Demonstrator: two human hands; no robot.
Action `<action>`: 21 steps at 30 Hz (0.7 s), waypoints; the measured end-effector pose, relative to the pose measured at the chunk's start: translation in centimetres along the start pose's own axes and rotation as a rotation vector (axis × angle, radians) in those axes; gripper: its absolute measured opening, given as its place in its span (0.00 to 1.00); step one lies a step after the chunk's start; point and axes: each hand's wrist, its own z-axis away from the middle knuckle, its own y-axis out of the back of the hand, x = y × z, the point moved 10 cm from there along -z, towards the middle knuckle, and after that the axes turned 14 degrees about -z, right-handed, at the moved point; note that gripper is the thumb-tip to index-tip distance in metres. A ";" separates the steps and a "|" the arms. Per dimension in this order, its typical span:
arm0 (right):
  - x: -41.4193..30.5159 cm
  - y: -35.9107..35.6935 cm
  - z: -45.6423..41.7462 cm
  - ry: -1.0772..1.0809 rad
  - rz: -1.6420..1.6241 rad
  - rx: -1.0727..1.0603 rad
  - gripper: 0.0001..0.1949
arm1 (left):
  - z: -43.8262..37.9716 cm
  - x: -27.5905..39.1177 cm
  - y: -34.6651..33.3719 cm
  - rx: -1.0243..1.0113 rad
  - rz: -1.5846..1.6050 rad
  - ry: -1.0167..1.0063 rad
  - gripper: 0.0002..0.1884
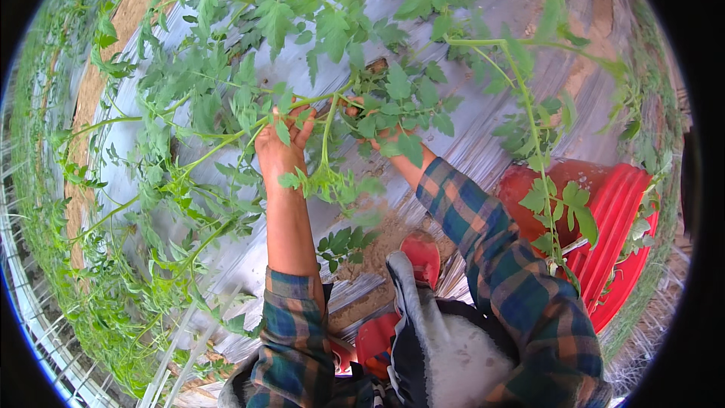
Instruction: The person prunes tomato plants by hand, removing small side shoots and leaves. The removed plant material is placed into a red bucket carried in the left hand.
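My left hand (286, 139) reaches up into a tomato plant, its fingers closed around a green tomato stem (320, 97). To its right, my right hand (391, 139) is among the leaves of the same plant, with its fingertips near that stem. Tomato leaves (399, 107) cover much of the right hand, and I cannot tell what its fingers hold. A side shoot (327, 139) bends down between the two hands and ends in a cluster of small pale leaves (328, 181).
A red plastic bucket (609, 226) with leafy cuttings inside stands at my right. A forked tomato branch (527, 96) hangs in front of it. Silvery plastic mulch (334, 68) covers the soil. Red footwear (422, 258) shows below me. Dense plants (136, 306) fill the left.
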 end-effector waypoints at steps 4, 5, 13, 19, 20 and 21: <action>-0.7 -1.8 -0.6 0.000 0.395 0.069 0.24 | 0.6 -0.1 -0.2 0.022 0.009 -0.015 0.20; 0.1 -3.1 -0.2 -0.022 0.330 0.031 0.20 | 1.0 0.2 0.3 0.030 -0.011 -0.018 0.20; -1.9 -2.8 -0.5 0.234 0.690 0.094 0.17 | 1.0 0.3 0.2 0.033 -0.031 -0.080 0.21; -1.9 -4.2 -4.5 -0.003 1.864 -0.012 0.14 | 1.0 0.5 1.0 0.024 -0.174 -0.074 0.21; -2.9 -4.3 -3.8 0.056 1.928 -0.018 0.13 | 1.2 0.2 0.8 0.018 -0.194 -0.070 0.21; -4.8 -4.6 -3.0 0.119 2.009 -0.015 0.13 | 1.4 0.4 -0.2 0.010 -0.174 -0.083 0.21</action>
